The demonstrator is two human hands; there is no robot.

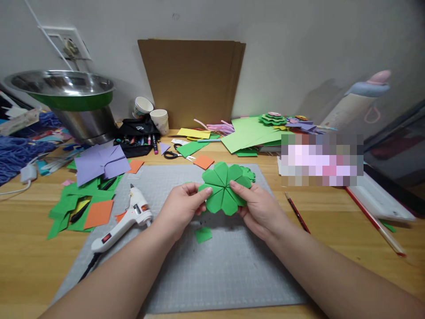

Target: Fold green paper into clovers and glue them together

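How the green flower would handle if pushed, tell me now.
The flower is probably light, as it looks thin. It seems fairly stiff, held flat between the left hand and right hand, yet may bend where its petals meet.

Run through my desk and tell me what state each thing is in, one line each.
Green paper flower: held in the left hand and right hand
Glue gun: lying on the mat; whether it's hot doesn't show
Scissors: partly covered by green paper
Rear paper cup: tilted
Front paper cup: upright
Black pouch: open, pens showing
Brown boards: leaning against the wall
Plug: in the wall socket
Steel bowl: upright
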